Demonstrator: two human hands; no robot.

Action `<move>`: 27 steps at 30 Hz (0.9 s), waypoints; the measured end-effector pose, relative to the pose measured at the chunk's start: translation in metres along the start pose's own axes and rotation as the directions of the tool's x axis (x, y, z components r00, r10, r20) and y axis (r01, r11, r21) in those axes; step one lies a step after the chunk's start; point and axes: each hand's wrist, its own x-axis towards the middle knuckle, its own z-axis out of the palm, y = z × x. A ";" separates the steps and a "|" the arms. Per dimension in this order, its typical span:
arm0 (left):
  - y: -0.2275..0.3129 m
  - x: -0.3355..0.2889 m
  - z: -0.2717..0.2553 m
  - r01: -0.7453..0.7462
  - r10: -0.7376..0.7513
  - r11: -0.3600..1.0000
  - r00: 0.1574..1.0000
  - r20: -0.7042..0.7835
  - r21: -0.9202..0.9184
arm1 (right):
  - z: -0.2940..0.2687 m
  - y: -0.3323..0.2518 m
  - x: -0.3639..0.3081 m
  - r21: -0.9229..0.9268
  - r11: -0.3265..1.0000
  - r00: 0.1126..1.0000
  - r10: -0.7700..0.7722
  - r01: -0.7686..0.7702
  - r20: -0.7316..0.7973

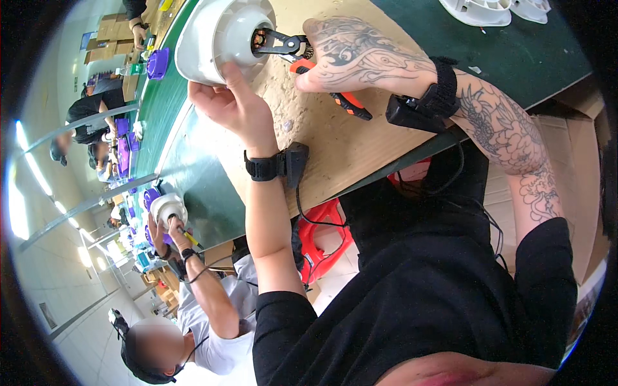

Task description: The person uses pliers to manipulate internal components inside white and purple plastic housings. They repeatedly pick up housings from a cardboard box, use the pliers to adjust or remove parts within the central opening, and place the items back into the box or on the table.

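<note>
A white, rounded plastic housing [219, 38] is tilted up at the top of the head view, above a cardboard sheet [328, 138]. My left hand [238, 109] holds its lower rim, thumb on the outer face and fingers beneath. In my right hand [360, 61] is a pair of pliers [286, 44] with orange and black handles. Their dark jaws reach into the housing's round opening, where a copper-coloured part [259, 38] shows. Whether the jaws grip that part, I cannot tell. The back of my right hand hides most of its fingers.
More white plastic parts [479, 9] lie at the far right of the green table [418, 16]. To my left, a co-worker [215, 321] handles a similar white housing [168, 209]. A purple bowl [158, 63] stands farther along. Below the table edge are a red stool [327, 238] and dangling cables.
</note>
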 end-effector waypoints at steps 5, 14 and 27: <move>0.002 0.004 -0.004 0.076 -0.076 0.997 0.996 0.038 -0.008 | -0.003 0.001 0.001 0.027 1.000 0.999 -0.013 0.012 0.033; 0.017 0.010 -0.005 0.132 -0.134 0.991 0.988 0.077 0.037 | -0.002 0.013 -0.015 0.103 0.979 0.984 -0.173 0.177 -0.042; 0.012 0.005 0.003 -0.007 0.000 0.996 0.997 0.078 0.090 | -0.034 0.019 -0.043 0.144 0.974 0.966 -0.197 0.174 0.168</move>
